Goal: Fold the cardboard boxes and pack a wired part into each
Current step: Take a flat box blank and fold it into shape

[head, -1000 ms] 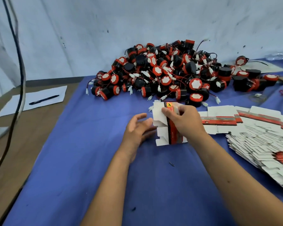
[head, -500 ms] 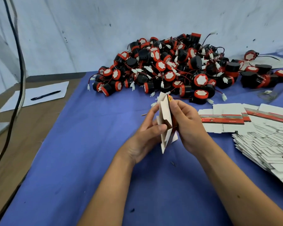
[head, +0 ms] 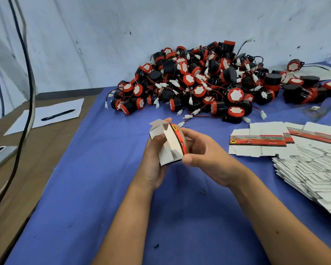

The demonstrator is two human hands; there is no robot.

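Note:
A small white cardboard box [head: 169, 145] with a red and black printed band is held above the blue cloth, half opened into shape with its end flaps loose. My left hand [head: 153, 163] grips it from the left and below. My right hand [head: 201, 152] holds its printed side, thumb at the lower corner. Behind them lies a big pile of black and red wired parts [head: 199, 85] with white plugs. Flat unfolded boxes [head: 260, 143] lie to the right, beside a fanned stack of more flat boxes [head: 311, 173].
The blue cloth [head: 96, 169] covers the table; brown tabletop [head: 27, 169] shows at the left. A sheet of paper [head: 46, 115] with a black pen [head: 57, 115] lies there. Black cables [head: 28, 77] hang at the left. A white wall stands close behind the pile.
The box was a flat blank held by my right hand; both hands have taken it up and opened it into a box shape, with my left hand now gripping it.

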